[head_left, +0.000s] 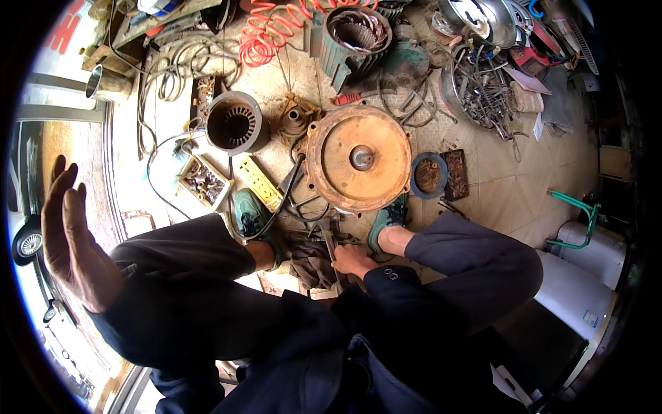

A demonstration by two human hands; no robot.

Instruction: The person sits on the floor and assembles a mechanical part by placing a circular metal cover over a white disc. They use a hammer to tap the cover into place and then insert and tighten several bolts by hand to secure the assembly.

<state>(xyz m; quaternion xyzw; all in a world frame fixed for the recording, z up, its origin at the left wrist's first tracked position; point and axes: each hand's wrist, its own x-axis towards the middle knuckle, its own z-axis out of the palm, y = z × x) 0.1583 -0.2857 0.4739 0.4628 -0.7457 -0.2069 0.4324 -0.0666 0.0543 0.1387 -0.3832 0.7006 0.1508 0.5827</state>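
Casting (331, 162), rusty, untouched; blue ring (428, 196) right, separate, seemingly unassembled. Your hands apart: left hand (77, 245) raised, empty; right hand (354, 261) beside near rag (312, 265), grip unclear.

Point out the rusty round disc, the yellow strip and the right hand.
Rusty round disc (362, 158): head view, on its central hub.
Yellow strip (260, 182): head view, mid-length on its top face.
Right hand (354, 261): head view, back of the hand.

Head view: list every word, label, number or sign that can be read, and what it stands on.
Red characters on the bright pane at upper left: too distorted to read.
Small label on the white box at lower right: too small to read.
No other text reads clearly.
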